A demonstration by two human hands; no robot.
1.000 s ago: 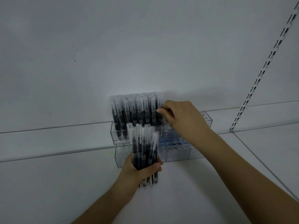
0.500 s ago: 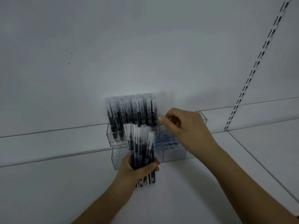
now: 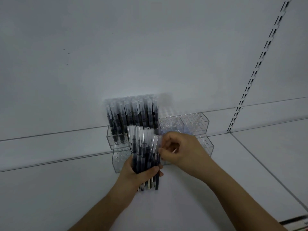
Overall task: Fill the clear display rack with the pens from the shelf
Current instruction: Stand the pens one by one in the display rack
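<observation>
Left hand (image 3: 141, 172) is gripping a bundle of pens (image 3: 145, 154) upright, fingers and thumb curled round the dark barrels low down; the clear caps are fanning out above the fist and the barrel ends are sticking out below it. The bundle is tilting slightly.

Right hand (image 3: 181, 150) is sitting just to the right of the bundle, fingers curled inward. Thumb and forefinger are pinching the clear cap of one pen (image 3: 158, 144) at the right edge of the bundle; that pen is lying against the others, its lower barrel passing down beside the left fist. Whether the left hand is also holding it, cannot tell.

Clear display rack (image 3: 195, 124) is standing on the white shelf (image 3: 250, 172) directly behind both hands, against the back wall (image 3: 150, 47). It is showing two stepped tiers. Upper tier: the section above and behind the left hand is carrying a block of standing pens (image 3: 131, 112), caps up, packed close in rows. The section above the right hand is showing only open holes. Lower tier: partly hidden by both hands; the ends showing to the left of the left hand and to the right of the right hand are showing holes without pens.

A slotted shelving upright (image 3: 260, 60) is running up the wall well to the right of the right hand.
</observation>
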